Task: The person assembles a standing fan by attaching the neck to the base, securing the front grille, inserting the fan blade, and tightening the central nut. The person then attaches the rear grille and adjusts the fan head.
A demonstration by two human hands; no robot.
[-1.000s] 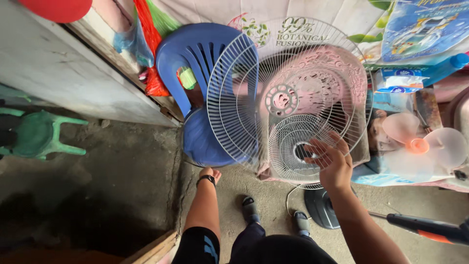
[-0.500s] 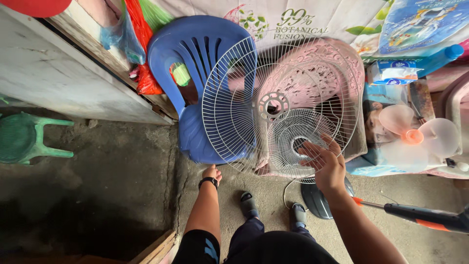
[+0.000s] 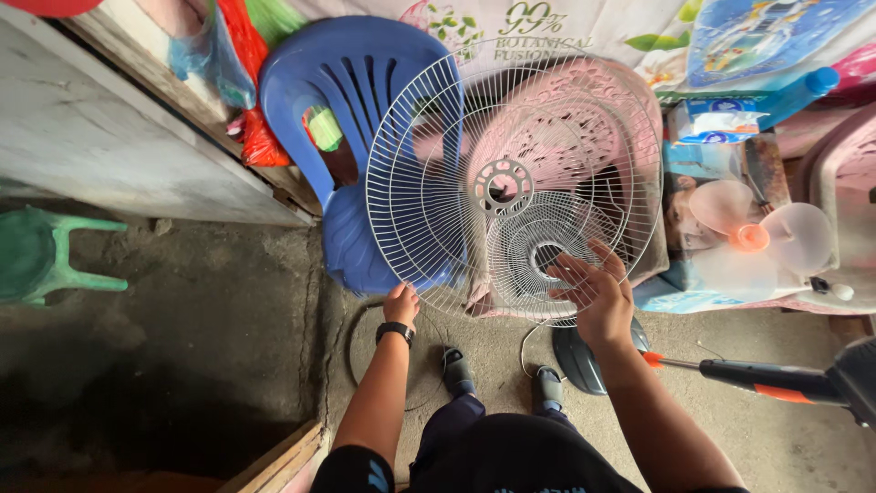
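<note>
A large white wire fan guard [image 3: 438, 146] stands tilted in front of me, its centre ring near the middle of the view. My left hand [image 3: 401, 302], with a black watch on the wrist, grips its lower left rim. A smaller white wire fan guard [image 3: 538, 246] lies against the large one at the lower right. My right hand [image 3: 595, 290] presses on that smaller guard with fingers spread and curled through the wires.
A blue plastic chair [image 3: 351, 82] stands behind the guards, a pink chair [image 3: 593, 100] beside it. Translucent pink fan blades [image 3: 753, 237] rest on a box at the right. A dark fan base [image 3: 577, 354] and a black-and-orange tool [image 3: 776, 379] lie on the concrete floor. A green stool [image 3: 41, 256] stands at the left.
The view has closed in on the guards. My left hand rose from near the floor and took hold of the large guard's lower rim. My right hand stays on the smaller guard.
</note>
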